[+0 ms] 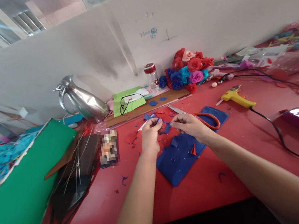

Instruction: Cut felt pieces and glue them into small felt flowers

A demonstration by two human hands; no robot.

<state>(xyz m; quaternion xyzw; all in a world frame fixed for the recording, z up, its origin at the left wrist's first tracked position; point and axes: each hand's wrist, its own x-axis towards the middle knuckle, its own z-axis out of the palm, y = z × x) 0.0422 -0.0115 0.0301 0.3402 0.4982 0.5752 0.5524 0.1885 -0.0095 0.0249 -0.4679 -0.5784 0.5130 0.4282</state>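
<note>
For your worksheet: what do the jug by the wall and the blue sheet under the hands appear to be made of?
Jug: probably polished metal, given its mirror-like silver shine.
Blue sheet: likely felt or foam, being matte, soft-looking and cleanly cut; the picture cannot settle which.

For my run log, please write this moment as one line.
left hand: pinches small blue piece | right hand: beside it, over blue sheet | scissors, glue gun: on table

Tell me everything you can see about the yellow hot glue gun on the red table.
The yellow hot glue gun looks like plastic, with a pale nozzle pointing left and a dark trigger area. It lies on its side on the red table, to the right of both hands and untouched by them. A black cord leaves its rear end and trails right across the table toward the near edge. Whether it is switched on cannot be told.
</note>
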